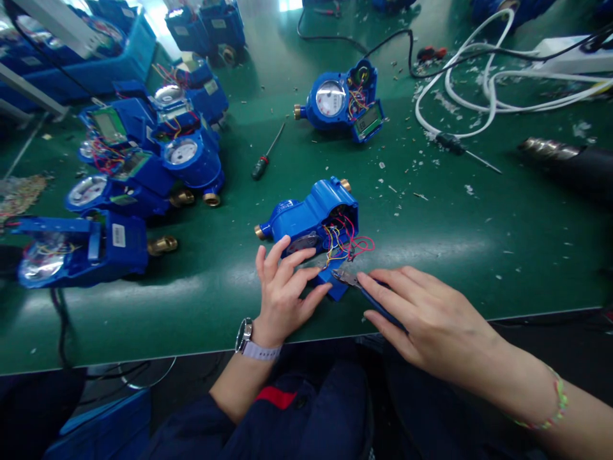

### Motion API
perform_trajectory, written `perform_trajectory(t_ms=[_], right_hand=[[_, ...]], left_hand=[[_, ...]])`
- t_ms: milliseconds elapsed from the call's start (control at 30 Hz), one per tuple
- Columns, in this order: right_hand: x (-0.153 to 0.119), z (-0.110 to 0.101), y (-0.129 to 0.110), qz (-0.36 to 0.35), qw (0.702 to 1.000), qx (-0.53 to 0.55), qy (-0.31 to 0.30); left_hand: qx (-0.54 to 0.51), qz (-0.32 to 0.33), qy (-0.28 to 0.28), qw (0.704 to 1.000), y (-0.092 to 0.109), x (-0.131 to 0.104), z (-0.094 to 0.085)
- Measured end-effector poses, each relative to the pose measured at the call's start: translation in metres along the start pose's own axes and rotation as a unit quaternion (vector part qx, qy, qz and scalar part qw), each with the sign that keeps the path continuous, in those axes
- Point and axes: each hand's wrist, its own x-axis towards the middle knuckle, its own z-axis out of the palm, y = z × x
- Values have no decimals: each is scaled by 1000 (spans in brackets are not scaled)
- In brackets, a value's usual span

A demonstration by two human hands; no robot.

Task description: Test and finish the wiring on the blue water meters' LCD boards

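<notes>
A blue water meter (306, 217) with brass ends lies on the green table in front of me, its housing open. Red, yellow and white wires (341, 237) spill out of it toward a small blue cover (339, 289). My left hand (286, 287) rests against the meter with its upper fingers spread; thumb and index finger grip the meter's loose cover beside the yellow wire. In my right hand (421, 313) are wire cutters (371, 297) with dark blue handles, their jaws over the cover close to the wire ends. Whether the jaws enclose a wire is too small to tell.
Several blue meters (184, 153) crowd the left side, before a blue crate (138, 57). Another open meter (330, 99) lies farther back. Screwdrivers (261, 167) lie about. White cable (493, 96) coils at right, near a heat gun's metal nozzle (546, 150). Scraps dot the table.
</notes>
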Motion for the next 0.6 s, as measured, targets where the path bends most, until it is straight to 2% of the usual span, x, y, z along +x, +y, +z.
perform_trajectory(t_ms=[333,467,600], right_hand=[[-1,4,-9,-9,999,-42,-3],[-4,9,-4,34,999,39,16],[-5,11,4,98,980,173,11]], left_hand=[[3,5,4,1000,1,1,0],[4,1,-1,1000,1,1,0],[1,-2,-6,1000,0,2,0]])
